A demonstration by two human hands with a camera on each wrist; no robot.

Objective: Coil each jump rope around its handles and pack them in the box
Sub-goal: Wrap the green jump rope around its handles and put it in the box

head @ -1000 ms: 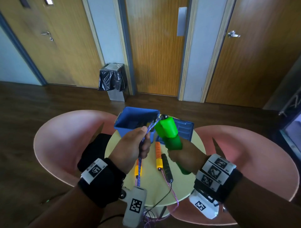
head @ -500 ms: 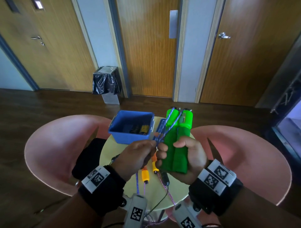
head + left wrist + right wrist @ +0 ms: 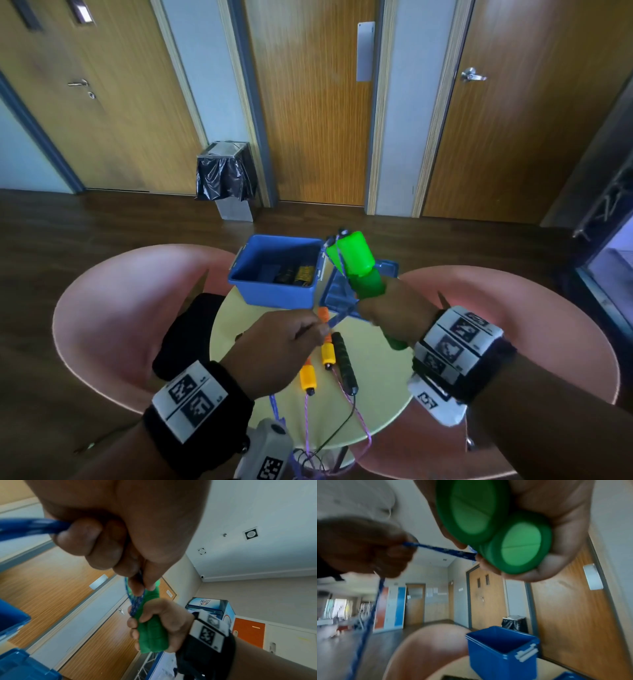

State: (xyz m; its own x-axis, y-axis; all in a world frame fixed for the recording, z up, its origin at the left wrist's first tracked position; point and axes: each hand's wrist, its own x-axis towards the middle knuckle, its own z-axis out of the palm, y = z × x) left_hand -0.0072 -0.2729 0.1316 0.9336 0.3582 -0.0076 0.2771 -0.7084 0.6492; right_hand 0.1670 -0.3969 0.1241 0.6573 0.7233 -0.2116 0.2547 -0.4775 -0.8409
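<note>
**Green handles tilted over the table**

Our right hand (image 3: 394, 310) clasps both green handles (image 3: 356, 265) together, long axis leaning up and away toward the blue box (image 3: 274, 291). Our left hand (image 3: 281, 346) pinches the blue rope (image 3: 440, 549), pulled taut between the hands. The box contents are hard to make out.

Left hand (image 3: 284, 346) pinching, right hand (image 3: 394, 315) gripping

Right hand (image 3: 394, 310) grips green handles (image 3: 356, 263) above desk (image 3: 376, 387). Left hand (image 3: 274, 346) pinches blue rope (image 3: 334, 320). Blue box (image 3: 274, 291) open behind.
</note>
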